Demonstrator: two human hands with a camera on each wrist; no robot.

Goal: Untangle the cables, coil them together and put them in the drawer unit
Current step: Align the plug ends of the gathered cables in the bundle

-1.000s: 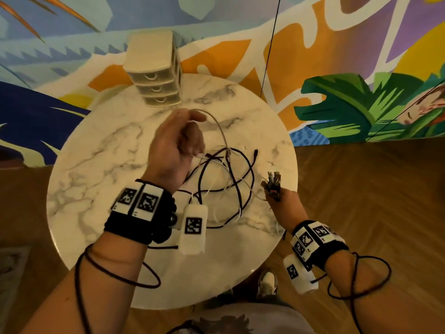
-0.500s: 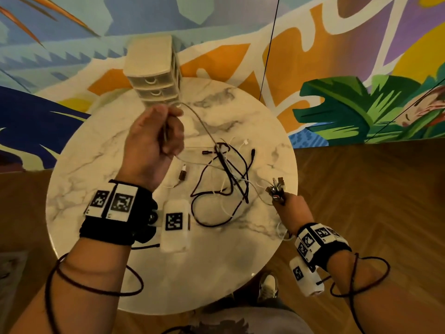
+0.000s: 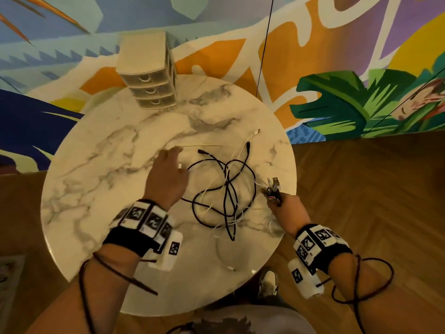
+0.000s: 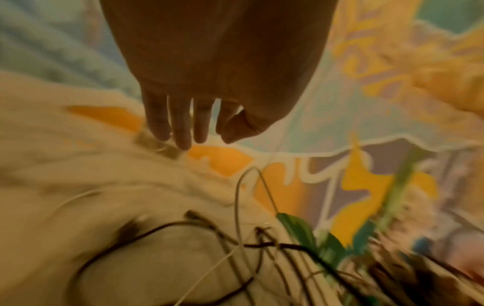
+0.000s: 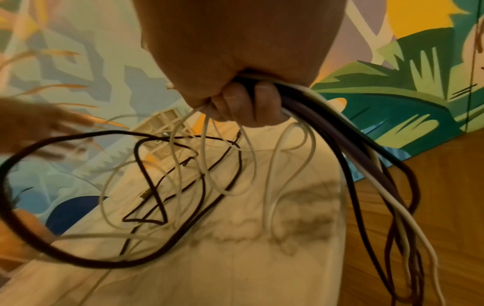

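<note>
Cables (image 3: 226, 189) tangled on table (image 3: 96, 189); right hand (image 3: 285, 208) grips plug ends as anchor. Left hand (image 3: 168, 174) fingers straight, seemingly empty, over loose strand for sorting.

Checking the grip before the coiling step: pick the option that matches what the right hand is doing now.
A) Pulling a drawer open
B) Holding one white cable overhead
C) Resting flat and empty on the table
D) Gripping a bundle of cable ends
D: the right hand has its fingers curled round a bunch of black and white cables, with the plugs sticking out above the fist.
</note>
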